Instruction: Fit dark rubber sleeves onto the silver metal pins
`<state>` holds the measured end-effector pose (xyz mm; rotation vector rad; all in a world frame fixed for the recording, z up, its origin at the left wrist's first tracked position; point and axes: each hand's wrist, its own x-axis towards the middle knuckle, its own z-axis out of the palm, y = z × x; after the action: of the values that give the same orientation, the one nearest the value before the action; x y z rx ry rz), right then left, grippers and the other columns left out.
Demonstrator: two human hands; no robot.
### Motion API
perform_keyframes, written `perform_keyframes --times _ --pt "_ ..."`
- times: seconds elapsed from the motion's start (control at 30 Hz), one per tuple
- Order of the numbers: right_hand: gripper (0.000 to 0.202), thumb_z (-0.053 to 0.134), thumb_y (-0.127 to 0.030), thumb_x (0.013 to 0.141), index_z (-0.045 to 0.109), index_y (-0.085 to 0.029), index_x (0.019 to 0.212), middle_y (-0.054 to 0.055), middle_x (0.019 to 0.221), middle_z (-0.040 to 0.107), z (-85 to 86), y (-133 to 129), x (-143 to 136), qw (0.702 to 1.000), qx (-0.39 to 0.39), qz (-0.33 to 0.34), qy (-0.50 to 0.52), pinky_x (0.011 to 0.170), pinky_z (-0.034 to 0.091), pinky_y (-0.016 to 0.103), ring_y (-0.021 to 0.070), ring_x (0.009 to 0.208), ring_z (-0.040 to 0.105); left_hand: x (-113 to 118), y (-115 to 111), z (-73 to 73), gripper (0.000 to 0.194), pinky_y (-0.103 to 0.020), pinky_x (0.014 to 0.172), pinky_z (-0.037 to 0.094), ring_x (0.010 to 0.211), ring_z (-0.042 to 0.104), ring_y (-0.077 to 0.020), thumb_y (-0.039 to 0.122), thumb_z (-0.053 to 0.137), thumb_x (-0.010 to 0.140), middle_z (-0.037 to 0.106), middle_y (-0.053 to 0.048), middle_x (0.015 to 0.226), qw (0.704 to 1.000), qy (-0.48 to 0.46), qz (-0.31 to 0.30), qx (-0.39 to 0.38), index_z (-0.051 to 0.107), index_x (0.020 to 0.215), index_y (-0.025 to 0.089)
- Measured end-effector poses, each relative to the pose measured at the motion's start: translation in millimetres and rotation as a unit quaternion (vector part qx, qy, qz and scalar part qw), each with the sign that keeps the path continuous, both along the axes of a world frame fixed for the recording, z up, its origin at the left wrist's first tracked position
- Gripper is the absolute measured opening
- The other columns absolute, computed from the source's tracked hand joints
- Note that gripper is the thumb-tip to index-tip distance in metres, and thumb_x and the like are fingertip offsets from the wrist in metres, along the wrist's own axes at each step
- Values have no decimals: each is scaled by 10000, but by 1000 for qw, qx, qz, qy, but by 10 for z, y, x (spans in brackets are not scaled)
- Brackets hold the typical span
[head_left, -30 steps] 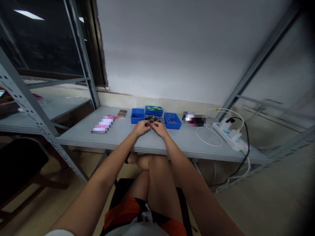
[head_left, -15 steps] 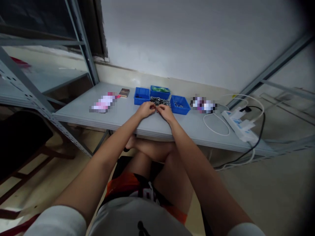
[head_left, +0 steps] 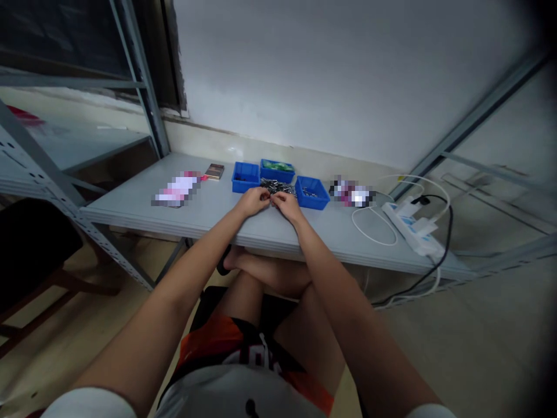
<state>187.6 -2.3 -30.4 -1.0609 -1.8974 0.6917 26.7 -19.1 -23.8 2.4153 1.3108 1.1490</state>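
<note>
My left hand (head_left: 253, 201) and my right hand (head_left: 287, 206) meet over the grey table, fingertips pinched close together. Whatever lies between the fingers is too small to make out. Just behind them is a pile of small shiny metal pieces (head_left: 277, 186). Three blue bins stand around the pile. The left bin (head_left: 246, 184) has a few dark bits inside. Green material (head_left: 278, 166) fills the back bin (head_left: 277, 177). In the right bin (head_left: 312, 203) lie some small silvery pieces.
A brown box (head_left: 214, 171) and a blurred pink and white item (head_left: 177, 189) lie at the left. At the right are another blurred item (head_left: 351, 193), a looped white cable (head_left: 375, 244) and a power strip (head_left: 411, 229) with plugs. Metal posts frame the table (head_left: 209, 223).
The whole view has shifted slightly, so the table and bins appear a little lower and farther left. Both hands stay together in front of the metal pile, fingers still pinched.
</note>
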Motion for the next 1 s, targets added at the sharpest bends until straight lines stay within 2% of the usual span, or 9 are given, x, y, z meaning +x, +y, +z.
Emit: perform_keyframes --times 0.37,0.63,0.8,1.0 --pt "216 526 -344 729 627 -153 738 0 613 602 8 7 -16 1000 -11 -6 21 581 410 242 127 585 534 -7 32 -15 184 -230 626 397 661 542 -149 259 497 769 630 -37 727 1000 10 -4 -8 632 767 133" --pt "219 553 -361 734 629 -175 820 11 761 648 4 -34 -23 999 19 -11 29 694 434 260 141 712 578 5 -9 -12 138 -234 615 399 655 547 -158 206 522 713 637 -38 716 1000 21 -6 -20 633 754 136" --pt "166 523 -314 729 600 -172 762 -8 668 618 -46 30 -9 999 15 -33 32 641 428 252 133 640 561 7 -18 -10 117 -229 596 403 632 547 -150 203 540 691 632 -24 687 1000 11 -8 -24 630 726 138" --pt "159 464 -297 739 568 -178 727 -28 593 576 -53 24 -9 999 7 -33 33 577 410 233 121 566 533 -16 11 -3 172 -252 676 434 714 568 -160 206 512 747 647 -48 797 999 -46 16 -3 620 857 129"
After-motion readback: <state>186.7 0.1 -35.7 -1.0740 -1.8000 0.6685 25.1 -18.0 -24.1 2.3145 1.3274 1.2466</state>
